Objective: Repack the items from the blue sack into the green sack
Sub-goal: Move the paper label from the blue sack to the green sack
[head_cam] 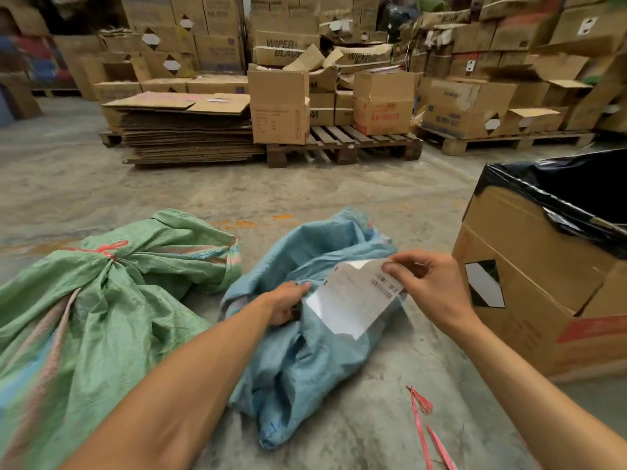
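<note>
Forearms nearest. Blue sack [305, 351]: floor centre, slack, seemingly near-empty. Left hand [285, 303] fingers gripping its fabric; right hand [431, 283] pinching label [353, 300]. Green sack [84, 317]: beside, full, tied. Repacking apparently almost complete.

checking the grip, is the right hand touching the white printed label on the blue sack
Touching: the head view shows the right hand pinching the top corner of the white printed paper label, thumb pressed on it.
</note>
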{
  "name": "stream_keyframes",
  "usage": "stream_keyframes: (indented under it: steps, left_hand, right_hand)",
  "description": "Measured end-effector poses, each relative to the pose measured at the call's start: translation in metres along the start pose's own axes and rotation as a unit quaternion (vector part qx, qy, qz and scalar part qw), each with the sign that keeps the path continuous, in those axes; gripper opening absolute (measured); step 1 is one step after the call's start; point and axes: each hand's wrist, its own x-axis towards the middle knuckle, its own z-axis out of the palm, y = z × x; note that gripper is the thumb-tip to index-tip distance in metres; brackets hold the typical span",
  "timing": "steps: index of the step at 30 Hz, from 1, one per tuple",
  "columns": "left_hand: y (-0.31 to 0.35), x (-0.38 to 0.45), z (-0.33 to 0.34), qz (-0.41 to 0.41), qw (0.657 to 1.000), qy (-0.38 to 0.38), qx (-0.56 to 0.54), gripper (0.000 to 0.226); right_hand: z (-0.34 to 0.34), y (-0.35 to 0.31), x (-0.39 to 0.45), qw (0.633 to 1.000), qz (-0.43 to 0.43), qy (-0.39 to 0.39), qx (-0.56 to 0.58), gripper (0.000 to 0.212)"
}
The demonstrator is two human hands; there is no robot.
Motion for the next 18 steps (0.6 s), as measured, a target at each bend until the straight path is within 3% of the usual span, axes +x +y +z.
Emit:
stream_keyframes:
  steps: [2,5,7,9,10,11,14,16,18]
  left_hand:
    - [0.005,-0.005,0.004,-0.033,0.994,-0.067,-0.081,0.028]
    - [0.011,-0.013,0.003,-0.013,0.992,-0.11,-0.065,0.029]
    - [0.013,-0.022,0.002,0.045,0.992,-0.117,0.002,0.03]
    - [0.011,-0.036,-0.002,0.187,0.971,-0.075,0.125,0.03]
    - [0.006,-0.041,-0.007,0.273,0.937,-0.032,0.217,0.033]
    - [0.0,-0.046,-0.013,0.352,0.88,0.022,0.319,0.038]
    - [-0.019,-0.053,-0.029,0.494,0.661,0.229,0.516,0.043]
    - [-0.028,-0.061,-0.034,0.508,0.611,0.286,0.536,0.043]
    - [-0.035,-0.065,-0.045,0.503,0.601,0.284,0.552,0.043]
  right_hand:
    - [0.001,0.005,-0.004,1.0,0.019,-0.011,0.001,0.008]
    - [0.004,0.004,-0.009,0.999,0.029,-0.029,0.02,0.006]
    - [0.009,-0.002,-0.011,0.998,0.029,-0.039,0.032,0.007]
    - [0.014,-0.009,-0.01,0.997,0.033,-0.052,0.037,0.005]
    - [0.015,-0.012,-0.009,0.997,0.039,-0.055,0.044,0.005]
    - [0.017,-0.015,-0.009,0.996,0.045,-0.054,0.054,0.005]
    - [0.023,-0.021,-0.009,0.994,0.052,-0.046,0.084,0.006]
    - [0.028,-0.022,-0.012,0.992,0.053,-0.046,0.1,0.011]
    - [0.034,-0.022,-0.013,0.991,0.053,-0.056,0.106,0.011]
